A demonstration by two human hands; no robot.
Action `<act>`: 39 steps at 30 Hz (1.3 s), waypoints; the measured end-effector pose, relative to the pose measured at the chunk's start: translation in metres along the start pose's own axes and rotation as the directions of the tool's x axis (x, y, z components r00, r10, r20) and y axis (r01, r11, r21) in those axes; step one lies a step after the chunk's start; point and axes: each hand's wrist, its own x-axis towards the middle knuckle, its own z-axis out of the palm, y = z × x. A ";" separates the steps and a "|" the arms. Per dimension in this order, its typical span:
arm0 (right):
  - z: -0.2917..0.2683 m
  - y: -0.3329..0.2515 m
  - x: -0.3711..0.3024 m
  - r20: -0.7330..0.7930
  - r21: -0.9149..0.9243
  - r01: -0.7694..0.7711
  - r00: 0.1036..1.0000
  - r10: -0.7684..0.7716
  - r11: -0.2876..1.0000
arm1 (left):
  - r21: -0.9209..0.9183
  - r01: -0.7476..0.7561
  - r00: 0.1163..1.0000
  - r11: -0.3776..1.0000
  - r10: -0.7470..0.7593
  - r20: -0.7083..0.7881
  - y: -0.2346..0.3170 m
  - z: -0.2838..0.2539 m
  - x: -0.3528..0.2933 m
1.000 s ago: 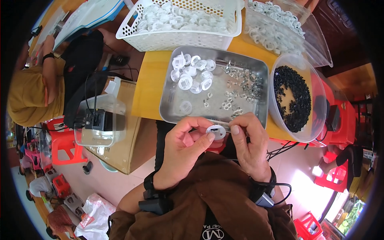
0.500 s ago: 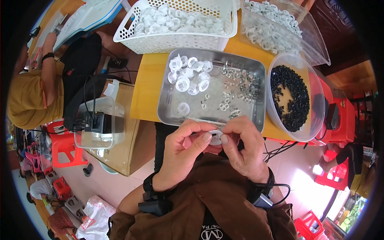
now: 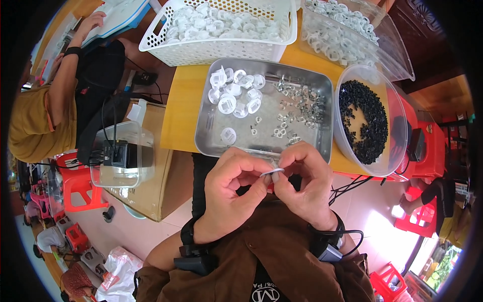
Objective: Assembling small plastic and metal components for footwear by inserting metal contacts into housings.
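Observation:
Between the fingertips of both hands is a small round white plastic part, tilted so its edge shows. My left hand pinches its left side with thumb and forefinger. On the other side my right hand presses it with thumb and fingers. Just beyond them lies a metal tray at the table's near edge. Several white round plastic parts fill its left half, and one lone white part lies nearer me. Small clear and metallic-looking pieces are scattered over the tray's right side.
A clear round tub of tiny black pieces stands right of the tray. Behind are a white perforated basket and a clear bin, both holding white parts. Left are a cardboard box, a clear container and a seated person.
The white part has been tipped from facing me to nearly edge-on, my fingers shifting around it. At the left, the other person's hand has moved up onto the blue-and-white tray.

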 end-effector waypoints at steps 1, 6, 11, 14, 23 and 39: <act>0.000 0.000 0.000 0.000 -0.001 -0.001 1.000 0.001 1.000 | -0.001 0.001 1.000 1.000 -0.001 0.000 0.001 0.000 0.000; 0.001 0.001 -0.002 0.019 0.108 -0.087 0.996 0.086 0.990 | 0.072 -0.028 1.000 0.997 0.029 -0.007 0.003 -0.001 0.000; 0.007 0.004 -0.001 -0.015 0.157 -0.050 0.998 0.053 0.986 | 0.159 -0.078 0.996 0.984 0.082 -0.019 0.004 0.001 0.001; 0.006 0.003 0.001 0.008 0.237 -0.089 0.996 0.089 0.967 | 0.134 -0.068 0.997 0.989 0.074 -0.039 0.006 0.004 0.001; -0.001 -0.001 0.001 0.060 0.219 -0.043 0.998 0.030 0.975 | -0.150 0.036 0.999 0.988 -0.034 0.020 -0.004 -0.008 -0.001; -0.008 0.002 0.000 0.010 0.137 0.126 0.992 -0.129 0.982 | 0.076 -0.063 0.998 0.995 0.062 0.017 0.003 0.001 0.003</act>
